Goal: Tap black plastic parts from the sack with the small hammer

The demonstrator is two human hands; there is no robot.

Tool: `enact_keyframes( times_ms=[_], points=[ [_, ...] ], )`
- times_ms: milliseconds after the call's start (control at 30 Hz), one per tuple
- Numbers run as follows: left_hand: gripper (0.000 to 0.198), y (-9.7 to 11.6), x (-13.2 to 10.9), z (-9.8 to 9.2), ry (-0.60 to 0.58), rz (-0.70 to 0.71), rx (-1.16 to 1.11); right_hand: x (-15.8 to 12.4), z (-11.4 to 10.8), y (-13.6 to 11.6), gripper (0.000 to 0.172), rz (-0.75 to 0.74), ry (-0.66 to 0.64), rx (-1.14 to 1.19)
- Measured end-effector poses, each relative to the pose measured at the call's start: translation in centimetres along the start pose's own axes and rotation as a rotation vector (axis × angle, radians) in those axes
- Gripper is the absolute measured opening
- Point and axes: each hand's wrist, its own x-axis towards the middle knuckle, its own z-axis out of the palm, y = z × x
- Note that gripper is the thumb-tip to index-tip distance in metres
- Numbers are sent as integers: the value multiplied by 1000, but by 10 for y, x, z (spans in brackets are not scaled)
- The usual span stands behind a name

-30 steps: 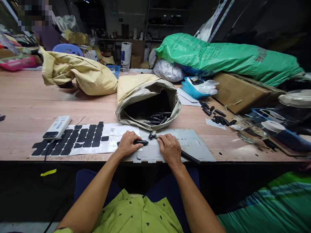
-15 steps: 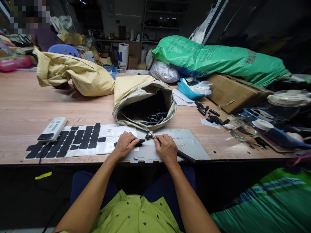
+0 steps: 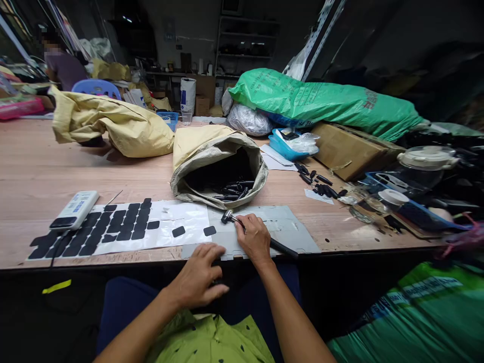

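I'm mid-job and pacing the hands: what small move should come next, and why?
Probably bring the left hand to the open sack for a black piece: the right hand holds the hammer at the grey board, no such piece shows there, and the left fingers look loosely spread, though the palm is hidden.

Beyond the hammer, a sack blocks passage (tabletop leftward is free).
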Motion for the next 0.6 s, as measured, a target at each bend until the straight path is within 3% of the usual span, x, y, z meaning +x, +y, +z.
enact_keyframes(
  times_ms=[100, 167, 233, 367, 433, 500, 600],
  points=[
    [20, 9, -27, 30, 24, 104, 37, 0, 0, 1, 17, -4, 5, -1],
    [21, 6, -40, 51, -64, 61, -10, 0, 1, 1, 17, -1, 5, 0],
    [23, -3, -50, 70, -245, -137, -75, 0, 1, 1, 17, 1, 2, -2],
    [27, -27, -59, 102, -592, -740, -162, -1, 1, 1, 16, 6, 1, -8],
    [28, -32, -58, 110, -686, -864, -182, 0, 1, 0, 17, 5, 1, -6],
    [28, -30, -52, 108, -705, -818, -201, 0, 0, 0, 17, -1, -2, -3],
    [28, -16, -31, 85, -660, -560, -284, 0, 0, 0, 17, -3, -5, 1]
  ],
)
